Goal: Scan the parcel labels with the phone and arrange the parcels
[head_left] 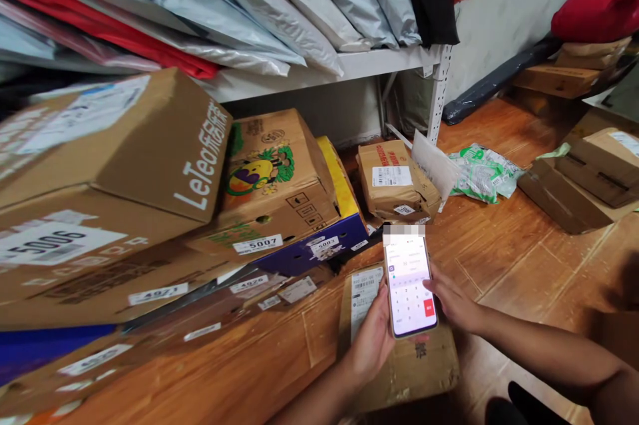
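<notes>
A smartphone (pixel 410 302) with a lit screen shows a number keypad and a red key at lower right. My left hand (pixel 372 340) is closed round its left side, with fingers behind the case. At the phone's right edge, my right hand (pixel 455 300) is closed too, its thumb over the screen near the keypad; its other fingers are partly hidden. Below the phone lies a taped cardboard box (pixel 424 372) with a white shipping label (pixel 366 292), partly covered by my left hand and the phone.
Boxes with number labels, among them a large brown carton (pixel 164 152) and a vegetable-print carton (pixel 274 172), line the left. Above them, a white shelf (pixel 319 72) bears several plastic mailers. A battered box (pixel 389 178), a green-white bag (pixel 484 172) and an opened carton (pixel 579 178) lie on the wooden floor.
</notes>
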Tool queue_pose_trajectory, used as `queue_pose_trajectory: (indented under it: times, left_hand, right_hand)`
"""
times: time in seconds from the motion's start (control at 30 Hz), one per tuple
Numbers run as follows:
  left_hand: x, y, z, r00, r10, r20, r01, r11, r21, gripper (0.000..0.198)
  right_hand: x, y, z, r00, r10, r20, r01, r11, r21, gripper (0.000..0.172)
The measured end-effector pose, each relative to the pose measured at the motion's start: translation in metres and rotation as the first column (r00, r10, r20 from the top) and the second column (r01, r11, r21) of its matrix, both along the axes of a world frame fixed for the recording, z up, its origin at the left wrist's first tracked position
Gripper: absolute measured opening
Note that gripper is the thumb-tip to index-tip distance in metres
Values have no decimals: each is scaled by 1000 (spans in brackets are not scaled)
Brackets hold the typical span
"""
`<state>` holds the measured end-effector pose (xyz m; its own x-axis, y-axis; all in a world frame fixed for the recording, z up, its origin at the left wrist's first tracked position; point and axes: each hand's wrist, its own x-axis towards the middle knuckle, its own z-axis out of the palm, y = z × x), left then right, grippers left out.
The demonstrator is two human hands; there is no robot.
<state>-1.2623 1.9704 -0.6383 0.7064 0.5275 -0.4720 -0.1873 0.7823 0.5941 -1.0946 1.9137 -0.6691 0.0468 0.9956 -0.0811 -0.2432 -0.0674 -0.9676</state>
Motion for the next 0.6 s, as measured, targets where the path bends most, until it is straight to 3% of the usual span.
queue_pose_trajectory:
  times: [0.17,0.3,0.47,0.6]
  left_hand:
    - [-2,-2,0,999,-23,35,23,1000,-2,70]
    - [-5,-1,-6,995,-25,93,25,1000,-1,74]
    - [-5,-1,-13,984,-22,176,23,1000,0,64]
    - [-1,-4,-6,998,-3,70,1,1000,22,67]
  right_hand:
    - [0,-2,1,1000,16,6,-16,1000,16,48]
    - [1,-3,2,999,38,29,-39,999,31,44]
    - [3,-5,1,999,33,32,-34,999,21,44]
    - [3,-7,3,998,62,10,-62,997,36,55]
